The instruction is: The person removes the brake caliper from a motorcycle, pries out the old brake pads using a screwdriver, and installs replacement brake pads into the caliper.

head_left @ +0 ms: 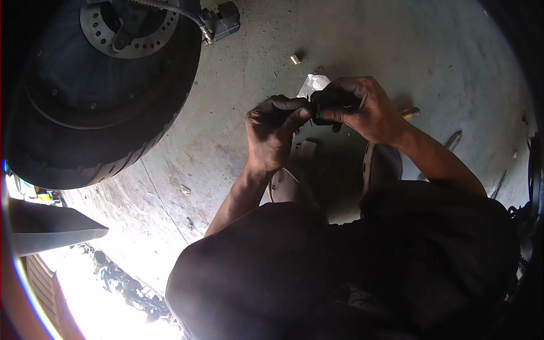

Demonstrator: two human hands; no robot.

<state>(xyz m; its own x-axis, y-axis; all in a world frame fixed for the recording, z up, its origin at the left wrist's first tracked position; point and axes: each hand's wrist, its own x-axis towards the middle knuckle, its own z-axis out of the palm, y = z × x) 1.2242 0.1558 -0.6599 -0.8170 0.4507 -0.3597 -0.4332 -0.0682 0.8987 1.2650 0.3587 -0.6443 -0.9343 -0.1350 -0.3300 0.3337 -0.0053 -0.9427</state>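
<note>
My left hand and my right hand meet in front of me over the floor. Between them is a small black part, largely hidden by the fingers, so its exact kind cannot be made out. The right fingers are wrapped round its body. Thumb and forefinger of the left hand pinch at its left side. Just beyond the hands lies a crumpled clear-white plastic wrapper. A small brownish block rests on the floor below them, between my feet.
A wheel with a black tyre and a drilled brake disc stands at upper left. Beside it is a black brake caliper on a hose. A yellowish-handled tool and a metal tool lie at right. Small debris dots the floor.
</note>
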